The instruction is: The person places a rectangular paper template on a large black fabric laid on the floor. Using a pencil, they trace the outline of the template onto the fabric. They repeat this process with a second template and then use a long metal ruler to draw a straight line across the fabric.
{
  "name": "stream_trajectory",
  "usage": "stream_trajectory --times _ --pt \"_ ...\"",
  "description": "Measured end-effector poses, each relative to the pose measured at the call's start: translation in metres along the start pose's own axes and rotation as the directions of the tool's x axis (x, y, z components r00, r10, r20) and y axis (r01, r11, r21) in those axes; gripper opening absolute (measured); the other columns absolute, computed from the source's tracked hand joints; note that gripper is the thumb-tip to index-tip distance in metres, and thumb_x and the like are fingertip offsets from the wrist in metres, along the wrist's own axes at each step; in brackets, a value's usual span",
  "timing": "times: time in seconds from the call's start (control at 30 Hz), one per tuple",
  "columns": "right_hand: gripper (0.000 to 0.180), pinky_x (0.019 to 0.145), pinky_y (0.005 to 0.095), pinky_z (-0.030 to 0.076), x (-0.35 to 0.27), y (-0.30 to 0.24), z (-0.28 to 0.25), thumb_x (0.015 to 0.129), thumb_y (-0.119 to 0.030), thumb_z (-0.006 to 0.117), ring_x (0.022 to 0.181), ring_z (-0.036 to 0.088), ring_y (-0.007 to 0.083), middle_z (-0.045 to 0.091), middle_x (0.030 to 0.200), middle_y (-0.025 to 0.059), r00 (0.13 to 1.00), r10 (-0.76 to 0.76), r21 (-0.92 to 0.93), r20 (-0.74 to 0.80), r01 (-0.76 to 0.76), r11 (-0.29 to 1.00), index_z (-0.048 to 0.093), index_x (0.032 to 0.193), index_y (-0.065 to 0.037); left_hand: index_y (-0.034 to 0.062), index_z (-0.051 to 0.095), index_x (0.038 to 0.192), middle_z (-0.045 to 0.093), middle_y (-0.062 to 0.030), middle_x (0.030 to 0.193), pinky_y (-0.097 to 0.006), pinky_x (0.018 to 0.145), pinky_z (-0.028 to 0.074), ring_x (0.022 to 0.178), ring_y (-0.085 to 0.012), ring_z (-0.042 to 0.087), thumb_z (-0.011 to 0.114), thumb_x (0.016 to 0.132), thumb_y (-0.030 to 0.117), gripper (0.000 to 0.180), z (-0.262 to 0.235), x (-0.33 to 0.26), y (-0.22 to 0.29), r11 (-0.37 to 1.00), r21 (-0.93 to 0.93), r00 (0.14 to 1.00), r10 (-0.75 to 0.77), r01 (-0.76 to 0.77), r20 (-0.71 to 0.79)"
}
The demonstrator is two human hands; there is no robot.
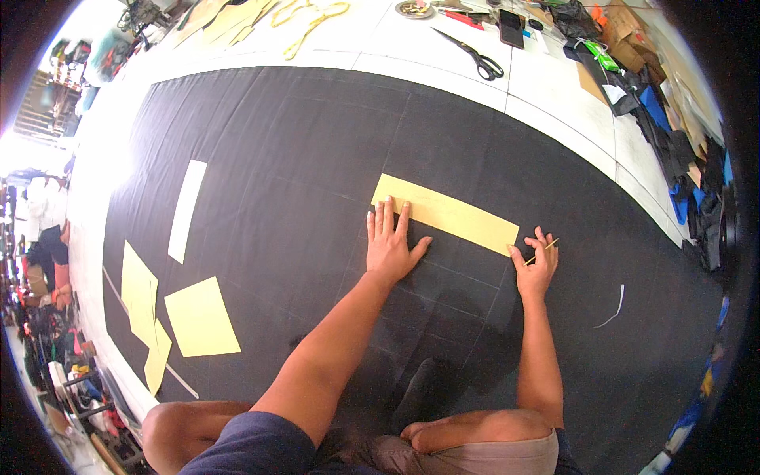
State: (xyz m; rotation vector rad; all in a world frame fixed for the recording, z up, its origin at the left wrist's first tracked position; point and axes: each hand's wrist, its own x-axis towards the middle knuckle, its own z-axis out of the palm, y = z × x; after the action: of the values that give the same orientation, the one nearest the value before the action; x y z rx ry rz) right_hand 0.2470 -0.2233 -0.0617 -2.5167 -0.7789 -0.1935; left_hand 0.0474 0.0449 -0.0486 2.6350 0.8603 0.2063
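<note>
A long yellow card pattern strip (455,215) lies at a slant on a wide sheet of black fabric (277,134). My left hand (389,245) is open, its fingertips resting on the strip's left end and the thumb spread on the fabric. At the right end my right hand (536,269) is closed on a thin yellow pencil (552,243), its thumb by the strip's lower corner. Faint pale lines run over the fabric below the strip and around it.
Yellow card pieces (203,318), a white strip (188,212) and a thin ruler-like strip (182,380) lie left. A white scrap (620,305) is at right. Beyond the fabric are black scissors (479,62), a phone (511,28), yellow scissors (309,24) and piled scraps (665,127).
</note>
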Motion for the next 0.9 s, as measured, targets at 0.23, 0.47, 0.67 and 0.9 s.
stream_trajectory --times 0.23,0.47,0.67,0.9 --pt "0.040 0.117 0.0582 0.031 0.002 0.000 0.000 0.076 -0.031 0.089 0.140 0.048 0.0404 0.061 0.145 0.0111 0.998 -0.044 0.026 -0.052 0.046 0.999 0.068 0.104 -0.012 0.0050 0.037 0.158 0.024 -0.0300 0.165 -0.058 0.126 0.011 0.155 -0.0465 0.018 0.067 0.091 0.055 0.089 -0.001 0.002 -0.001 1.000 0.009 1.000 0.007 -0.006 -0.016" --pt "0.042 0.115 0.0569 0.033 0.004 -0.003 0.002 0.075 -0.037 0.090 0.138 0.050 0.0388 0.064 0.140 0.0106 0.997 -0.019 0.054 -0.080 0.023 0.998 0.070 0.101 -0.011 0.0047 0.034 0.159 0.023 -0.0320 0.164 -0.059 0.125 0.012 0.154 -0.0482 0.018 0.069 0.090 0.052 0.090 0.010 0.002 -0.005 0.994 0.105 0.999 0.038 -0.034 -0.035" --pt "0.042 0.120 0.0590 0.027 0.000 -0.003 0.001 0.076 -0.038 0.089 0.142 0.047 0.0389 0.062 0.143 0.0109 0.998 0.050 0.080 -0.044 -0.046 0.996 0.069 0.102 -0.012 0.0034 0.037 0.157 0.026 -0.0303 0.163 -0.058 0.126 0.013 0.153 -0.0479 0.021 0.063 0.094 0.055 0.085 0.008 0.004 0.001 0.995 0.100 1.000 0.025 -0.024 -0.007" --pt "0.043 0.119 0.0594 0.028 0.000 -0.001 0.002 0.075 -0.039 0.090 0.141 0.048 0.0397 0.063 0.143 0.0099 0.998 0.025 0.073 -0.062 -0.020 0.997 0.069 0.101 -0.012 -0.0006 0.045 0.147 0.034 -0.0297 0.157 -0.059 0.124 0.017 0.151 -0.0466 0.025 0.058 0.095 0.066 0.086 -0.002 0.018 0.022 0.987 0.095 0.991 -0.135 0.132 0.023"
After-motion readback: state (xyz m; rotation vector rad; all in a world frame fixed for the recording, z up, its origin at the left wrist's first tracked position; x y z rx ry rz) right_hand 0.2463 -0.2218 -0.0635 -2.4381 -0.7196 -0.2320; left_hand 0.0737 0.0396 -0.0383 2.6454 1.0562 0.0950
